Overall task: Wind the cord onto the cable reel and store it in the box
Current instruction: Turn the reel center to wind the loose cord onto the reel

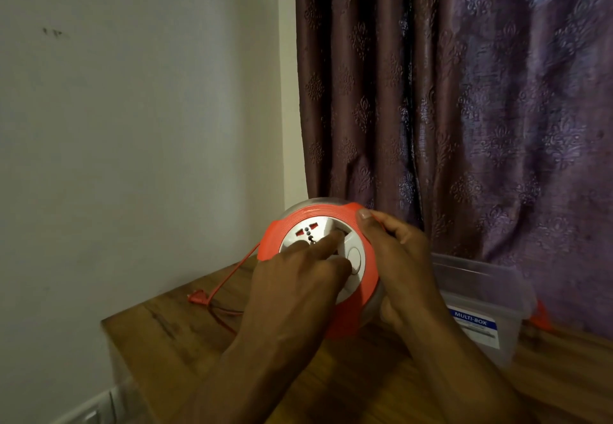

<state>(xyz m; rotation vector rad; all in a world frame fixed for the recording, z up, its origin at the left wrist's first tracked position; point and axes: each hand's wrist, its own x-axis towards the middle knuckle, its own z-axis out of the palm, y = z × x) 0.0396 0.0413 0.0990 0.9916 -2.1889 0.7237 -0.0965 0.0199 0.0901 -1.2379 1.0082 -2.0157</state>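
Note:
A round cable reel (292, 224) with an orange rim and a white socket face is held tilted above the wooden table (172, 330). My right hand (401, 264) grips its right rim, thumb on the orange edge. My left hand (298, 277) lies over the white face, its index finger stretched into the recessed winding handle near the centre. A thin orange cord (232, 274) runs from the reel's left side down to the table, ending in an orange plug (198, 298). The clear plastic box (487, 294), labelled MULTI-BOX, stands on the table just right of the reel.
A pale wall is on the left and a purple patterned curtain (464, 108) hangs behind the table. The table's left edge drops off near the plug. An orange piece (541, 319) shows beside the box's right side.

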